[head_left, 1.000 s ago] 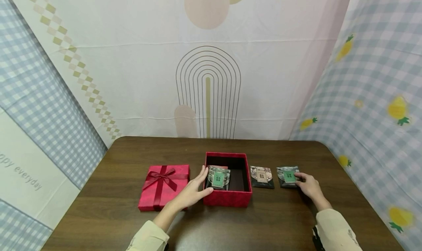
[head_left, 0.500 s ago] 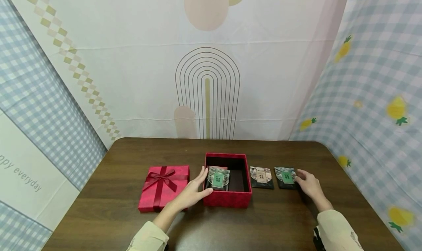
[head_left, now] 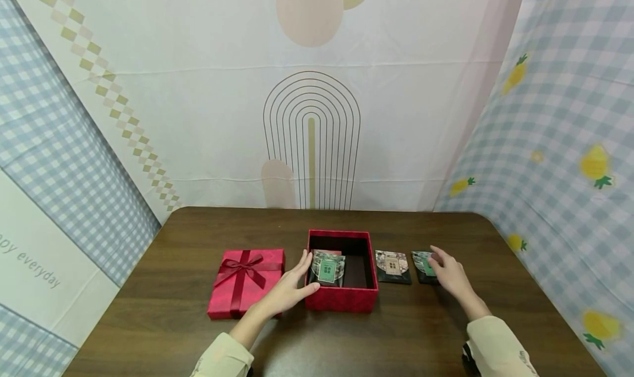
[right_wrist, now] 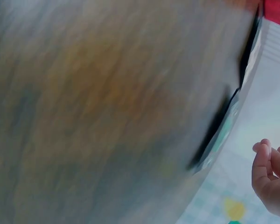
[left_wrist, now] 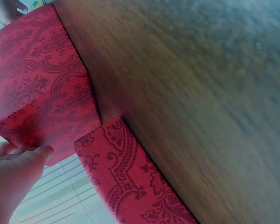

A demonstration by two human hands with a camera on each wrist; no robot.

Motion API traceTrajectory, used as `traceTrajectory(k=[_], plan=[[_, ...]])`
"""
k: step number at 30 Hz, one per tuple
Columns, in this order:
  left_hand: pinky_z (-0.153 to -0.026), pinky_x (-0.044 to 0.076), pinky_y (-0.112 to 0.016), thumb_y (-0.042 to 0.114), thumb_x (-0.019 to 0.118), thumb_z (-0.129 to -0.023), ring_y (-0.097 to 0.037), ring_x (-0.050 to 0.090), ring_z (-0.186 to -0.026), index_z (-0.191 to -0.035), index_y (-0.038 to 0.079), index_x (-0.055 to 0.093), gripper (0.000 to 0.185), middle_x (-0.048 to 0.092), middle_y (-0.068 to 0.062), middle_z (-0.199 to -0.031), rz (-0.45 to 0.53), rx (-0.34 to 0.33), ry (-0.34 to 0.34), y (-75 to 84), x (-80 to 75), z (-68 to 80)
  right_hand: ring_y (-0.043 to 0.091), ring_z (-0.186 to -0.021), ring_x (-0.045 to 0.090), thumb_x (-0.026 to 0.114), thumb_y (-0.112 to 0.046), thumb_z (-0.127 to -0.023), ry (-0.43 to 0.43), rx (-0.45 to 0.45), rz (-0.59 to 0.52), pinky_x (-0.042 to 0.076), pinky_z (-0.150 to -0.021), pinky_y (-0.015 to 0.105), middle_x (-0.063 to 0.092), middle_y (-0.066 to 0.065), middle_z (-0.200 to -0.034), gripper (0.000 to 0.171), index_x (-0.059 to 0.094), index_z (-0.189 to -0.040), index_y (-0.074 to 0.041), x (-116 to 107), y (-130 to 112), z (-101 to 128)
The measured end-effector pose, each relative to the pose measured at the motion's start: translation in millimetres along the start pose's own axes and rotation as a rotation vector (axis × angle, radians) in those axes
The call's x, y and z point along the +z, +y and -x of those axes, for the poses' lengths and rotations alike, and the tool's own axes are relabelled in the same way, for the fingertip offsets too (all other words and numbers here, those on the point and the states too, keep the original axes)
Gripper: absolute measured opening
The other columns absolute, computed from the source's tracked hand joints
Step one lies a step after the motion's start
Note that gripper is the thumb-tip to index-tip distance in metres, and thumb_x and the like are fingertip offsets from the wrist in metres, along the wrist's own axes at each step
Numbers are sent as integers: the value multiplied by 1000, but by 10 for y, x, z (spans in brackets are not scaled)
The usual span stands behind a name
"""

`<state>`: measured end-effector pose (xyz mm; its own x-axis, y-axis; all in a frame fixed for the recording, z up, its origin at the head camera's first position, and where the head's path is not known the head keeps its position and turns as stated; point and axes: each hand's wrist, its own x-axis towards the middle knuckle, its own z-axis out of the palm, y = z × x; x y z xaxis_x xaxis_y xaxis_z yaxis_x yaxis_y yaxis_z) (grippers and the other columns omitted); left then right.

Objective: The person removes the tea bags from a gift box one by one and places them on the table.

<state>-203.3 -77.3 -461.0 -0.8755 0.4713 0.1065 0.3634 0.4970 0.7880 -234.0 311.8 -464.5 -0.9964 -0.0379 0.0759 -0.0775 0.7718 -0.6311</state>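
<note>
An open red gift box (head_left: 342, 300) sits mid-table and holds a dark packet with a green label (head_left: 328, 268). My left hand (head_left: 296, 282) rests flat against the box's left wall, fingers straight; the left wrist view shows its fingers (left_wrist: 18, 163) at the patterned box wall (left_wrist: 37, 84). Two more packets lie right of the box: a brown-labelled one (head_left: 393, 266) and a green-labelled one (head_left: 421, 264). My right hand (head_left: 444, 268) lies over the right part of that green packet with loosely bent fingers (right_wrist: 266, 168). I see no grip on it.
The red lid with a ribbon bow (head_left: 246, 280) lies left of the box, its edge (left_wrist: 130, 186) near my left hand. The dark wooden table (head_left: 198, 322) is ringed by hanging cloth backdrops on three sides.
My right hand has moved left, and the green-labelled packet under it has slid closer to the brown-labelled one. The left hand and the box have stayed put.
</note>
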Motion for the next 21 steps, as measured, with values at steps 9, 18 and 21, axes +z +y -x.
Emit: traceTrajectory(k=[9,18,21], plan=[[-103,25,-53,28,56,-91,-36,26,-132,-146,4,16,72,6,-20,-150,1,3,-3,5,4,-1,41,-107,53,45,-13,-96,69,-110,-91,43,-86,52,54,26,-121,41,42,-132,6,108,-264,19],[-103,25,-52,31,56,-90,-37,26,-132,-145,2,17,73,6,-21,-150,-1,5,1,-5,2,0,37,-100,59,50,-7,-93,85,-209,-197,49,-77,39,57,27,-117,37,47,-127,8,224,-573,3],[-103,25,-52,28,56,-91,-37,26,-132,-145,2,17,72,7,-22,-150,1,4,-2,-4,3,0,35,-100,59,49,-9,-94,78,-215,-217,49,-78,40,58,25,-117,38,47,-128,7,254,-680,9]])
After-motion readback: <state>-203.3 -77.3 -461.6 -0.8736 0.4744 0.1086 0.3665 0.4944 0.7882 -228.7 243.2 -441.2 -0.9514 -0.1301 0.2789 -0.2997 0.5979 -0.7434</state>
